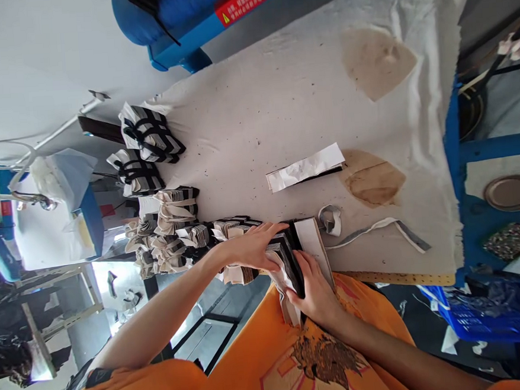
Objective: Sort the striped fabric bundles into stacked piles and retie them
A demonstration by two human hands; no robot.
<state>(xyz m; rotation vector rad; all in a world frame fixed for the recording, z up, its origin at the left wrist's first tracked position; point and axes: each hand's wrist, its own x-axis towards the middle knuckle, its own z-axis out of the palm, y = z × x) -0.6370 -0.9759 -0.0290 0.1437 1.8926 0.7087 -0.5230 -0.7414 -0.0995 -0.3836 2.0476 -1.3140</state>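
Note:
Near my body, at the table's front edge, a stack of black and white cloth pieces (287,264) is held between my two hands. My left hand (251,246) reaches over its far and left side, with fingers bent around the layers. On the right, my right hand (316,291) grips the stack, thumb against the near end and fingers along the black edge. A white card or cloth strip (310,239) lies just right of the stack. Close by are a loop of grey-white tape (330,220) and a loose strip (378,227).
Several tied bundles (151,134) of black and white cloth stand along the table's left end, with more stacks (233,228) beside my left hand. A white strip (305,168) lies mid-table (237,125). Behind is a blue machine (203,20); a blue basket (495,315) is low right.

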